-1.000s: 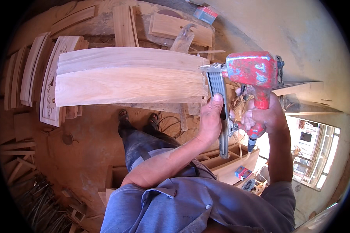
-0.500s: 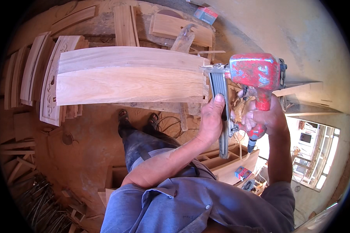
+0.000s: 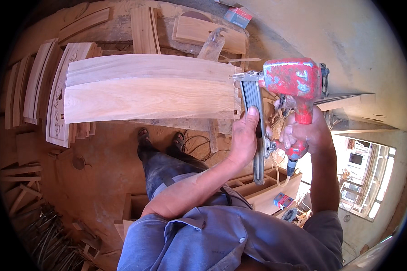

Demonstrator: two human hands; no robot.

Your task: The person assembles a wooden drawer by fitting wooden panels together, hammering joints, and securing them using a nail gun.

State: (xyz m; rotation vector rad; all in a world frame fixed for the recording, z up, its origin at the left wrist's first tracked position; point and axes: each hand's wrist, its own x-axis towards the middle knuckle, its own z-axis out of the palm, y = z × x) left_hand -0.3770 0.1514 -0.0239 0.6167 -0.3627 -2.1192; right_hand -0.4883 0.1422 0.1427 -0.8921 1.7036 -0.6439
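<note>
A worn red pneumatic nail gun (image 3: pixel 291 79) is held level, its nose against the right end of a pale wooden board (image 3: pixel 149 97) with a curved far edge. My right hand (image 3: pixel 314 133) is wrapped round the gun's handle. Closed on its long grey magazine is my left hand (image 3: pixel 244 140), the thumb lying along the rail; the other fingers are partly hidden behind it. From the base of the handle hangs an air hose (image 3: pixel 286 178). Beside the board's left end stands a carved wooden panel (image 3: pixel 59 97).
More boards (image 3: pixel 40 81) stand in a row on the left. A workbench (image 3: pixel 167 123) runs under the board, with further planks (image 3: pixel 210 34) on its far side. A red and blue box (image 3: pixel 283 200) rests on a wooden frame (image 3: pixel 262 198) near my right side. Thin sticks (image 3: pixel 54 239) are heaped at lower left.
The nail gun and both hands have shifted slightly left, with the gun's body tilting a little. The board has barely moved left. Both grips are unchanged.
</note>
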